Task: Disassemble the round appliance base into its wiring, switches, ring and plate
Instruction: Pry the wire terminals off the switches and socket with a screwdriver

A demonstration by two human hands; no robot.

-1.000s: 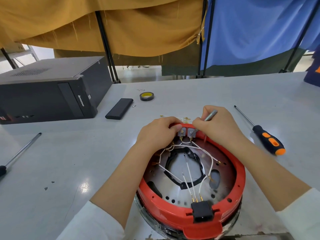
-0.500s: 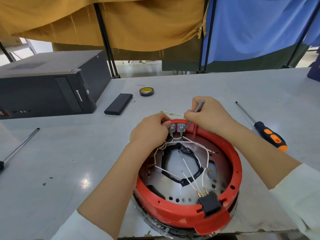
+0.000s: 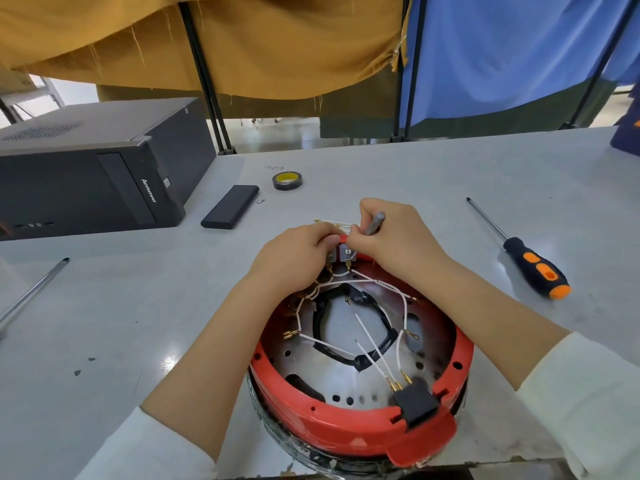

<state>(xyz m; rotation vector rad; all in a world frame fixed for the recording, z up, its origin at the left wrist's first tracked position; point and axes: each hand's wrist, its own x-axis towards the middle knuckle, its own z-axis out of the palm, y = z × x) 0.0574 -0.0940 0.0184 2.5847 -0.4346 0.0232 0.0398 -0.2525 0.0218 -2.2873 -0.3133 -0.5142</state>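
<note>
red plastic ring (image 3: 346, 429) of the round appliance base sits at the near table edge, white wires (image 3: 377, 351) still attached. your left hand (image 3: 294, 258) pinches the grey switches (image 3: 344, 253) at its far rim; your right hand (image 3: 398, 237) grips a grey metal tool (image 3: 375, 223). a slip there could tear a terminal or jab your fingers. beyond, on the grey table (image 3: 415, 174): an orange-black screwdriver (image 3: 533, 268), a tape roll (image 3: 287, 180), a black computer case (image 3: 93, 168), then hanging mustard and blue cloths.

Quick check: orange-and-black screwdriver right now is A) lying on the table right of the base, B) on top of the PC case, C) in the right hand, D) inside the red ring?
A: the orange-and-black screwdriver lies untouched on the table, to the right of the red ring, while the right hand grips a thin grey metal tool.
</note>
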